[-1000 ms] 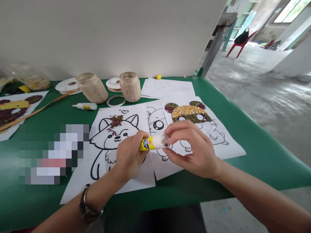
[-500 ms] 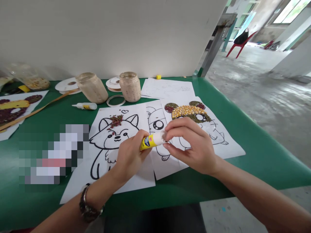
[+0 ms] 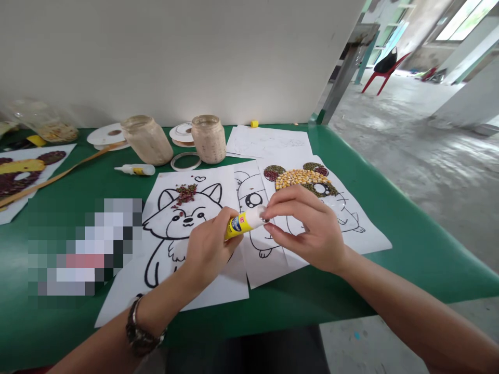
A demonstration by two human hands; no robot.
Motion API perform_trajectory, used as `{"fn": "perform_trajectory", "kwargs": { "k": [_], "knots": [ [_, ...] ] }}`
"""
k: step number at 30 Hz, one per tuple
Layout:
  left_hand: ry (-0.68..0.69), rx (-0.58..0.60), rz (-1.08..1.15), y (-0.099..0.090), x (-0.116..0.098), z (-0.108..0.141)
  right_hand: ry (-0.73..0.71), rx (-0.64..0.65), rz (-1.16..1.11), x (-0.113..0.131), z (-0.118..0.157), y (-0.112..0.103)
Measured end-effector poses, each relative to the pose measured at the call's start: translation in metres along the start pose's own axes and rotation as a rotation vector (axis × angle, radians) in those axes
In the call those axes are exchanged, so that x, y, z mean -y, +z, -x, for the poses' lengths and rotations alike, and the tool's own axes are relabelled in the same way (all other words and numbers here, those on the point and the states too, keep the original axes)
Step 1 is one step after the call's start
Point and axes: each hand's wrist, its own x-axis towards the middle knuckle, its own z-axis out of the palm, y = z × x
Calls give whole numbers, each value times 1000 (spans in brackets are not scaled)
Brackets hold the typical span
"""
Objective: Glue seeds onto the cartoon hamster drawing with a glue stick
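Observation:
My left hand [image 3: 210, 244] is wrapped round a yellow and white glue bottle [image 3: 244, 222], tilted up to the right. At the bottle's white end, the fingertips of my right hand [image 3: 307, 228] are pinched together; something small and dark shows there, too small to name. Beneath my left hand lies a paper with a fox-like drawing [image 3: 163, 259], with red and green beans [image 3: 187, 193] heaped on its forehead. Under my right hand is a hamster drawing [image 3: 351, 239], partly covered with corn kernels [image 3: 298, 178] and green beans. Between them a second hamster drawing [image 3: 255, 244] shows partly.
Two jars [image 3: 208, 139], ribbon spools [image 3: 107, 135], a tape ring [image 3: 186, 161] and a small glue bottle [image 3: 134, 170] stand or lie behind. A yellow cap [image 3: 254, 123] is near the wall. A bean-covered picture [image 3: 23, 176] and a clear container [image 3: 50, 124] are left.
My right hand's fingertips have shifted slightly at the bottle's end, and its white end is a little more exposed. The view has moved very slightly.

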Motion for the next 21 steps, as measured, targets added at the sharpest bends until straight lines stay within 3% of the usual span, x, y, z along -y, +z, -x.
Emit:
{"fn": "perform_trajectory", "kwargs": {
  "k": [3,7,13,21],
  "knots": [
    [50,-79,-13,3,1,1,-45,-52,65,-2,2,1],
    [94,-125,-47,7,2,1,-66,-7,116,-6,3,1],
    [108,-87,-170,7,3,0,-63,112,70,-10,2,-1],
    [59,1,-234,7,3,0,116,278,-53,-11,2,-2]
  ]
}}
